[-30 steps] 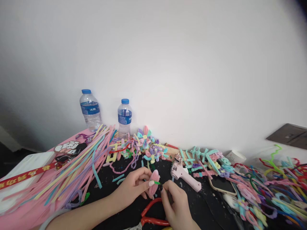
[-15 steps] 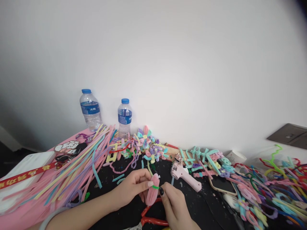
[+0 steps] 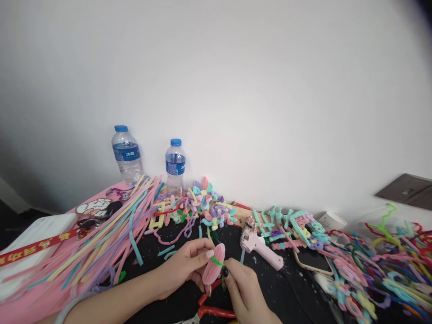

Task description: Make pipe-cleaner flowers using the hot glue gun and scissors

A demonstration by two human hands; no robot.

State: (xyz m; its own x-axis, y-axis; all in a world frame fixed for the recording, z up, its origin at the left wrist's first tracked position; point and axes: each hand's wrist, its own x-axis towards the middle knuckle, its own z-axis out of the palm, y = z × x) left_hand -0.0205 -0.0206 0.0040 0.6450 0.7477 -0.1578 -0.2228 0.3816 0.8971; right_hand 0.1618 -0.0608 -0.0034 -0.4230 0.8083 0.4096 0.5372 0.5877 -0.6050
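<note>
My left hand (image 3: pixel 184 265) grips a pink fuzzy pipe-cleaner bud (image 3: pixel 213 266) low in the middle of the view, thumb and fingers wrapped round it. A thin green pipe cleaner (image 3: pixel 218 261) circles the bud near its top. My right hand (image 3: pixel 243 292) pinches that green strand with a dark-nailed thumb right beside the bud. Both hands hover over the black mat (image 3: pixel 286 292).
Red-handled pliers (image 3: pixel 212 310) lie under my hands. A pink glue gun (image 3: pixel 259 245) rests just right of them. Long pipe cleaners (image 3: pixel 111 234) fan out at left; finished pipe-cleaner flowers (image 3: pixel 205 198) and coloured shapes (image 3: pixel 364 265) crowd the back and right. Two water bottles (image 3: pixel 127 155) stand by the wall.
The pink bud has turned from face-on to lying tilted lengthwise in my left hand, and the green strand now sits round it. My right hand has shifted slightly lower.
</note>
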